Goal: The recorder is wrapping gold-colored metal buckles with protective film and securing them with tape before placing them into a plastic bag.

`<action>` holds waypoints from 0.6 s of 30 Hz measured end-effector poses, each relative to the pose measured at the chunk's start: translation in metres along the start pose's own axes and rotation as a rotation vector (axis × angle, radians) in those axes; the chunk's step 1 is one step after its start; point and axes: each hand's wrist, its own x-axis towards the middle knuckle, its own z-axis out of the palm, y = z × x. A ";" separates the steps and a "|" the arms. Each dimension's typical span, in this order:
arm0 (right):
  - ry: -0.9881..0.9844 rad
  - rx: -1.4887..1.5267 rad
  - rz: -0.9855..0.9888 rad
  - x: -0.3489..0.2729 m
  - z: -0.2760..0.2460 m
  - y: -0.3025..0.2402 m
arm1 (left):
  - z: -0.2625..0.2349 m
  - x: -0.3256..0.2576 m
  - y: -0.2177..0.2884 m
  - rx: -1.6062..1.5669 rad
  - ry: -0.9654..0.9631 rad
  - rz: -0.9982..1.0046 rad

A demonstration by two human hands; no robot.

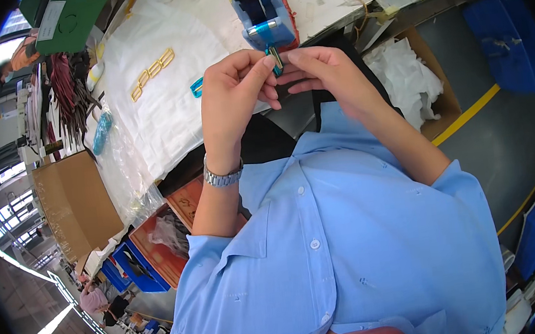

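Note:
My left hand (233, 88), with a metal watch on its wrist, pinches a small gold buckle (277, 58) partly covered in shiny blue-green tape. My right hand (329, 74) meets it from the right, thumb and forefinger closed at the piece's edge, its other fingers loosely curled. Just beyond the hands stands a blue tape dispenser (272, 36) with blue tape at its front end. On the white sheet to the left lies a row of several gold buckles (152, 74). Another piece with blue tape (197, 87) shows partly behind my left hand.
A white cloth (141, 127) covers the table. At the left are a cardboard box (78, 204), a blue roll-like bundle (102, 132) and a green box (73, 21). White wadding (404, 76) fills a carton to the right. Blue bins (506, 41) stand on the floor.

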 end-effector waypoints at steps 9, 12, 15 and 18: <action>0.000 0.160 0.017 0.025 -0.005 0.004 | -0.003 0.003 0.013 0.040 -0.019 -0.045; -0.014 0.065 -0.062 0.025 -0.003 -0.002 | -0.002 0.002 0.015 0.131 0.021 -0.033; -0.034 -0.011 -0.069 0.028 -0.003 -0.006 | 0.006 0.001 0.016 0.423 0.130 0.060; -0.046 0.163 -0.036 0.027 0.001 -0.004 | 0.014 -0.002 0.014 0.743 0.252 0.253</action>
